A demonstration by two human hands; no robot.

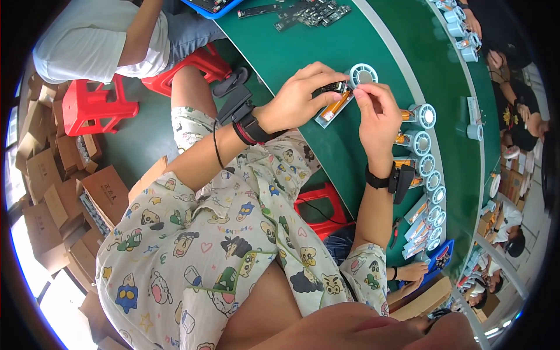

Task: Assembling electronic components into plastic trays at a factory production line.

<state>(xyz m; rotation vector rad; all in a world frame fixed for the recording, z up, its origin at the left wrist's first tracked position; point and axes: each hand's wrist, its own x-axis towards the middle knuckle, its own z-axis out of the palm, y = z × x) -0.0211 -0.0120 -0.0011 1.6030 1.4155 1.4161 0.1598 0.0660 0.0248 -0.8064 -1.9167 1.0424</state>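
Observation:
A light-blue fan housing lies on the green table in front of me, its round head pointing away. In its open handle sits an orange cylindrical part. My left hand is closed on a small dark circuit board, held just above the handle by the round head. Close by on the other side, my right hand has thumb and fingertips pinched together at the head's near edge. What those fingers hold, if anything, is too small to make out.
Several similar fan housings line the table's right side. Loose circuit boards lie at the far end beside a blue tray. Pliers and another person's hand are at the lower right. Red stools and cardboard boxes stand left.

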